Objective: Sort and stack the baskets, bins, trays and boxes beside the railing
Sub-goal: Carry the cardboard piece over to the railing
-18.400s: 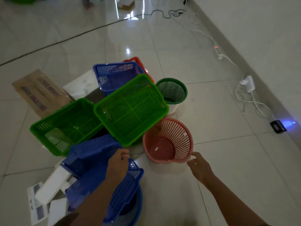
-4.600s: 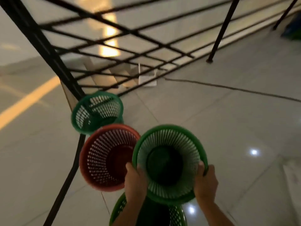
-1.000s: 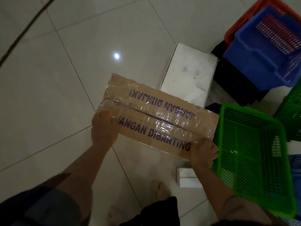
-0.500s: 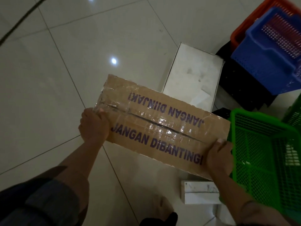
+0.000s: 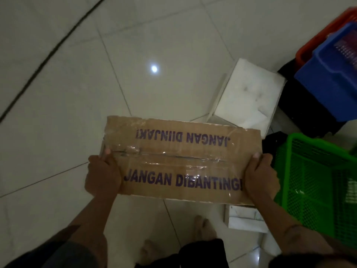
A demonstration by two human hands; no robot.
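Cardboard box (image 5: 181, 159) held level between hands: left hand (image 5: 103, 176) grips left end, right hand (image 5: 260, 177) grips right end, thumbs on top; green basket (image 5: 316, 182) just right.

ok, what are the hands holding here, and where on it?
The taped cardboard box, gripped at its two short ends: left hand on the left end, right hand on the right.

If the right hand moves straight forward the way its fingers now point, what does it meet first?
Probably the white box on the floor beyond the cardboard box that the right hand grips. The green basket lies just beside that line; depth is unclear.
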